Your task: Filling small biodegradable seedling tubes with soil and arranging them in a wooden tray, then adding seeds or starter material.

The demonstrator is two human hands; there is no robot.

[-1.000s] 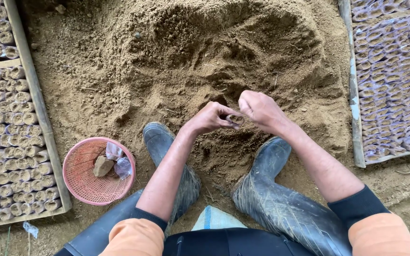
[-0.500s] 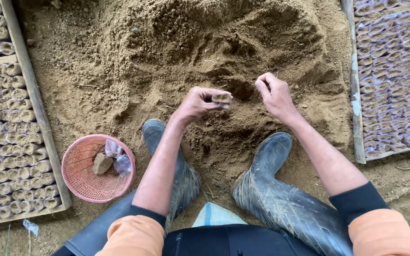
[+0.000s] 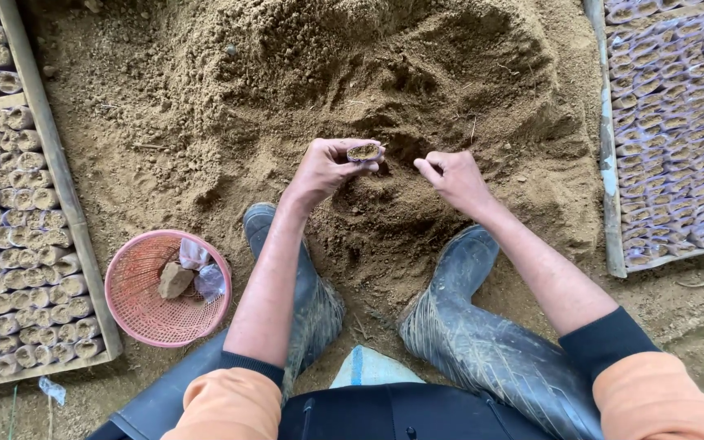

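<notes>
My left hand (image 3: 323,167) is closed around a small clear bag filled with soil (image 3: 363,151), held level above the slope of a big heap of sandy soil (image 3: 287,73). A short gap to the right, my right hand (image 3: 452,178) hovers over the same slope with its fingers loosely curled and nothing visible in them. Both forearms reach forward between my two rubber boots (image 3: 466,326), which stand at the foot of the heap.
A pink plastic basket (image 3: 136,305) with a stone and clear bags lies left of my left boot. A wood-framed bed of several soil-filled bags (image 3: 10,244) runs down the left. A bed of empty flattened bags (image 3: 678,122) lies on the right.
Both hands rose from low on the slope, close together, to higher up and moved apart. The filled bag now shows in my left hand, and the right hand has let go.
</notes>
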